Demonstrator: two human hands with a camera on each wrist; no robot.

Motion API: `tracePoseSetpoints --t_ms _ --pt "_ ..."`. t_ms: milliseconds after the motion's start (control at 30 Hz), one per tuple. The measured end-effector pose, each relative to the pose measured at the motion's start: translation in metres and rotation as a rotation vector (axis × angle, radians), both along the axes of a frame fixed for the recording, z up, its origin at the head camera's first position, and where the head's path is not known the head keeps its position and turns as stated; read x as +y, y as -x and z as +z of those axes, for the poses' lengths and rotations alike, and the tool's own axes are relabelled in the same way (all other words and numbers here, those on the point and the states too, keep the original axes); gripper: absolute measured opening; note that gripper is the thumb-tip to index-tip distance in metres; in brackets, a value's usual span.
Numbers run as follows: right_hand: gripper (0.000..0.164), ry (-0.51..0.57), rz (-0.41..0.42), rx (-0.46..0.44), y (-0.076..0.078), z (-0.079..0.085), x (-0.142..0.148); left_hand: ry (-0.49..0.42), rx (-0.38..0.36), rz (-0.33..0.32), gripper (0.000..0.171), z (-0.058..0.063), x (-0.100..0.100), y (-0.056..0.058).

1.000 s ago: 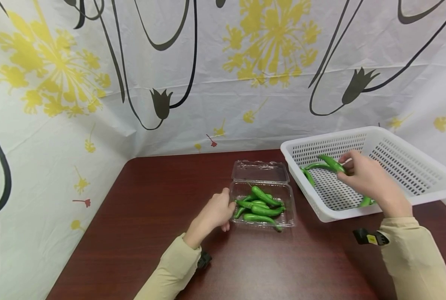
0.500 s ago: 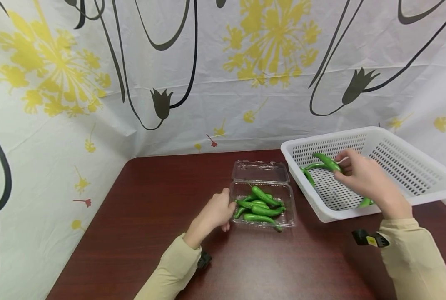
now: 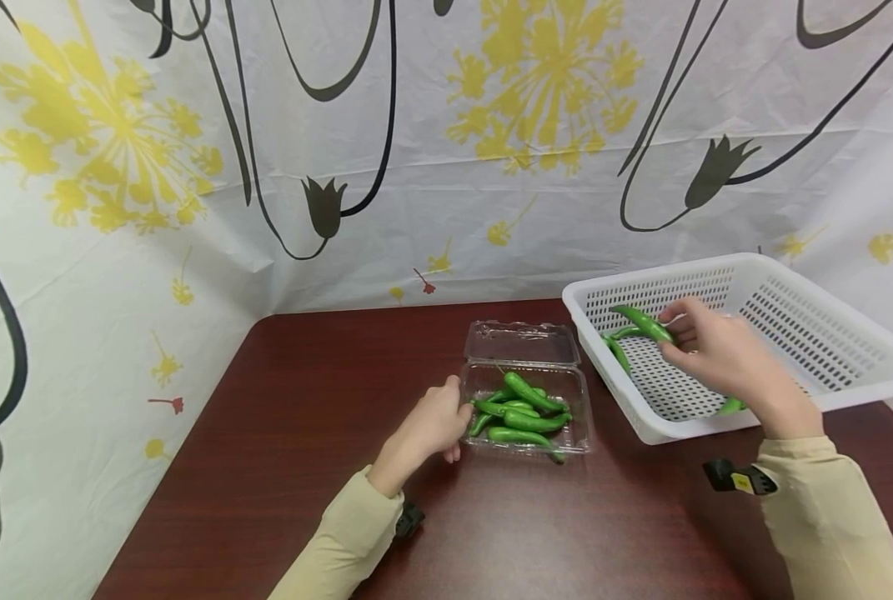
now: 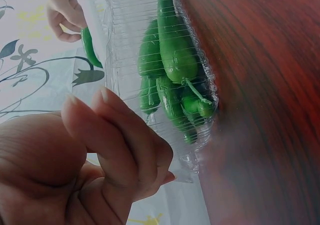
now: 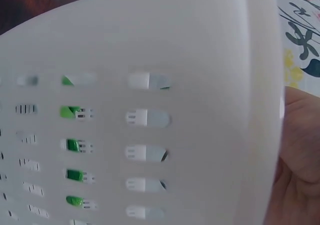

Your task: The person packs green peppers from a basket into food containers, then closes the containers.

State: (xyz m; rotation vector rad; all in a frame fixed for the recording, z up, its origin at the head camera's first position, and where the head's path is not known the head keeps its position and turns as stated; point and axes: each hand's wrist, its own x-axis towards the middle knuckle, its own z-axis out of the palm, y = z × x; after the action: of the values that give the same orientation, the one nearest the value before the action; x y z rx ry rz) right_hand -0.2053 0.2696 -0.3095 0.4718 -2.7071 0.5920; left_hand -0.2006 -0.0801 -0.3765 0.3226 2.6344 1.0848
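My right hand (image 3: 724, 350) pinches a green chili pepper (image 3: 644, 323) over the white plastic basket (image 3: 664, 432). More green peppers lie in the basket at its left side, and another is partly hidden under my right hand. At the left side of an open clear plastic clamshell container (image 3: 587, 433) is my left hand (image 3: 431, 417), its fingers bent in the left wrist view. Whether they pinch the rim cannot be told. Several green peppers (image 3: 524, 412) are piled in the container. The basket's wall (image 5: 200, 110) covers most of the right wrist view and hides my right fingertips.
The container's clear lid (image 3: 521, 343) lies folded back behind it. Both containers stand on a dark red-brown table (image 3: 341, 392). A white cloth (image 3: 431, 200) with flower prints hangs behind and beside the table.
My right hand has shifted slightly left within the basket, carrying the pepper toward the basket's left wall. My left hand and the clamshell container have stayed put.
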Motion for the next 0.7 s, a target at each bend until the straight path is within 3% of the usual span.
tracePoseSetpoints --t_ms 700 --pt "0.029 0.083 0.098 0.021 0.003 -0.003 -0.018 0.004 -0.003 0.000 0.051 0.000 0.000 0.000"
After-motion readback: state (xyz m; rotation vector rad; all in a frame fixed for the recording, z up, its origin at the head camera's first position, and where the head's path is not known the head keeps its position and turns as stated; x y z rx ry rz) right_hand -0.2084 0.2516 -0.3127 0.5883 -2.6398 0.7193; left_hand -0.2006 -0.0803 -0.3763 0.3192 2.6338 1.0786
